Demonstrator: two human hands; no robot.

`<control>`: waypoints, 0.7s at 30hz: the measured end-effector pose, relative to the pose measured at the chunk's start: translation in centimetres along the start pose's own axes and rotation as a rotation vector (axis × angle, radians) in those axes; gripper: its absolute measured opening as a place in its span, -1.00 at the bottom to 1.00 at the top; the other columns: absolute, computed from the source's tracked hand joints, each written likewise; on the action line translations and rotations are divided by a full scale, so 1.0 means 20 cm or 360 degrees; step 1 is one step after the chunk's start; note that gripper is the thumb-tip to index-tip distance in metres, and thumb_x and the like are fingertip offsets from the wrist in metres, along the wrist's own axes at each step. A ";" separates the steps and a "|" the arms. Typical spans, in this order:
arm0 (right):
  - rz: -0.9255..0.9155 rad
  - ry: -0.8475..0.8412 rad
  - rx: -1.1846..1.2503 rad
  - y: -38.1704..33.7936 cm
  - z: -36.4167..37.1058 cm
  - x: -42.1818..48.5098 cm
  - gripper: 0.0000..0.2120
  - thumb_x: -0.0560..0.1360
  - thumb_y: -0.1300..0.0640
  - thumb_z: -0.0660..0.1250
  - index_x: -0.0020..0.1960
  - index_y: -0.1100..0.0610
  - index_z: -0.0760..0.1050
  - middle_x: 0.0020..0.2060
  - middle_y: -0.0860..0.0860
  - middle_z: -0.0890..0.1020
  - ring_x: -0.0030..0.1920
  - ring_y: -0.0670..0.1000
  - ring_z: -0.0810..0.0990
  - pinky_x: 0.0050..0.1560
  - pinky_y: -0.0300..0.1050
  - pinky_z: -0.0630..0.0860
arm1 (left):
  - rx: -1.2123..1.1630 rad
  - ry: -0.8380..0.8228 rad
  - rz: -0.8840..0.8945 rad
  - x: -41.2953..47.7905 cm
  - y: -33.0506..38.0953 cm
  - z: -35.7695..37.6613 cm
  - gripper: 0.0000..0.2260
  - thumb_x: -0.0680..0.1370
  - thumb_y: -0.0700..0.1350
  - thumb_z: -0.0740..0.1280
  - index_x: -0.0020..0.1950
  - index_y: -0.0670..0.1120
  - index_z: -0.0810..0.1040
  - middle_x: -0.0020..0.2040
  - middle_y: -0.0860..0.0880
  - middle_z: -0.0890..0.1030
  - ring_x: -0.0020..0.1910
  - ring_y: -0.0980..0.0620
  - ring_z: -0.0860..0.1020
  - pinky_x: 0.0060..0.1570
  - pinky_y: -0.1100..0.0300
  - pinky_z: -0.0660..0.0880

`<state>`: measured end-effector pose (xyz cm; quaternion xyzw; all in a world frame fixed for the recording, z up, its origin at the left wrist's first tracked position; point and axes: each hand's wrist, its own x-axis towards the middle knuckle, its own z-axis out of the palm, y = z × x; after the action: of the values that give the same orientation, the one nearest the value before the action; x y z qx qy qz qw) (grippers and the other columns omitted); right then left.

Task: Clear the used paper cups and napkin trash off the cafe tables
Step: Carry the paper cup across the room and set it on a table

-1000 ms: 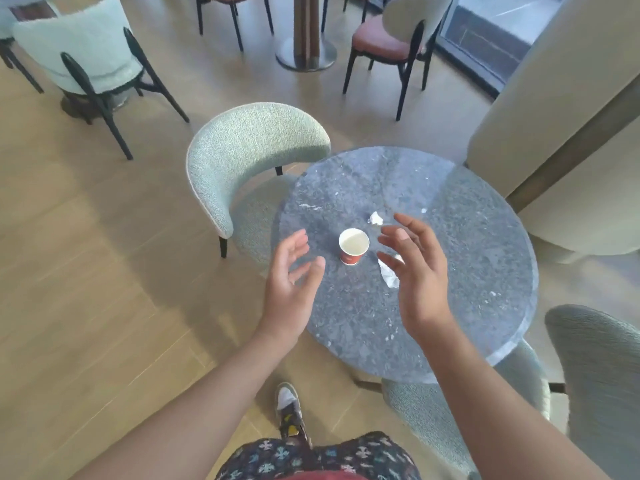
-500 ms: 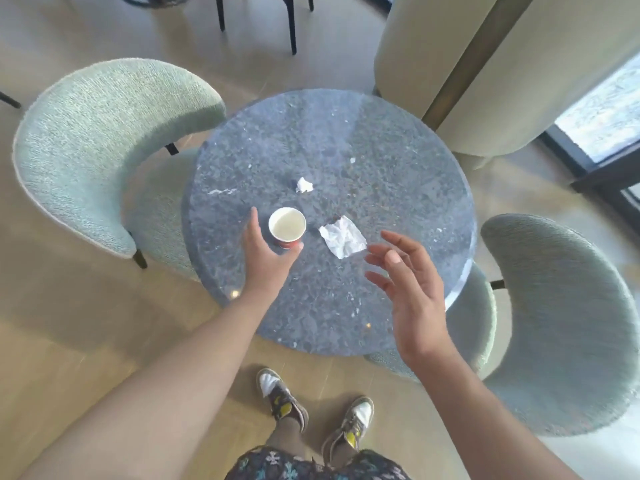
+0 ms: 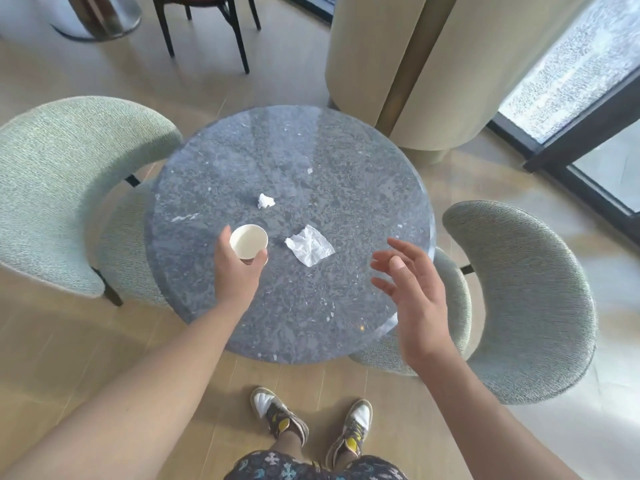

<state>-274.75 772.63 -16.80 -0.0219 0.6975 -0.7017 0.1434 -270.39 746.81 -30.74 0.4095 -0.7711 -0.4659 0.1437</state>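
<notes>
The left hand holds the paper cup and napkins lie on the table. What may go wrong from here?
1. The left hand grips the paper cup by its side; a hard squeeze could crush it and spill any dregs.
2. The tiny white scrap far across the table is easily missed.
3. The open right hand could brush the flat napkin away instead of catching it.

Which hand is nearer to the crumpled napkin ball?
Left. The left hand, gripping the paper cup, is just this side of the napkin ball; the right hand hovers open, farther right.
</notes>
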 end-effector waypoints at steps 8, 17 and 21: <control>-0.0130 -0.0085 0.0086 -0.17 0.01 -0.04 -0.47 0.48 -0.18 0.37 0.34 0.10 0.55 0.14 0.05 0.69 0.22 0.10 0.66 0.24 0.08 0.59 | -0.0175 -0.0007 0.0376 -0.44 0.30 -0.34 -0.24 0.45 0.13 0.45 0.59 -0.04 0.28 0.45 -0.02 0.42 0.36 0.05 0.44 0.27 0.13 0.43; -0.0190 -0.0013 0.0180 -0.19 -0.15 -0.15 -0.53 0.53 -0.12 0.35 0.35 0.10 0.54 0.15 0.07 0.69 0.21 0.11 0.65 0.29 0.20 0.55 | -0.0340 -0.0201 0.0692 -0.71 0.56 -0.33 -0.27 0.43 0.22 0.43 0.55 0.09 0.29 0.37 0.16 0.42 0.37 0.12 0.48 0.29 0.09 0.54; -0.0220 0.0063 0.0201 -0.19 -0.32 -0.23 -0.46 0.49 -0.18 0.37 0.36 0.10 0.55 0.15 0.07 0.70 0.22 0.11 0.66 0.27 0.16 0.57 | -0.0344 -0.0301 0.0811 -0.86 0.66 -0.24 -0.23 0.43 0.22 0.45 0.57 0.03 0.30 0.35 0.15 0.42 0.35 0.08 0.49 0.26 0.16 0.54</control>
<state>-272.47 779.96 -12.35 -0.0470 0.6514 -0.7529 0.0818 -263.43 760.09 -14.43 0.1397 -0.8049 -0.5304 0.2265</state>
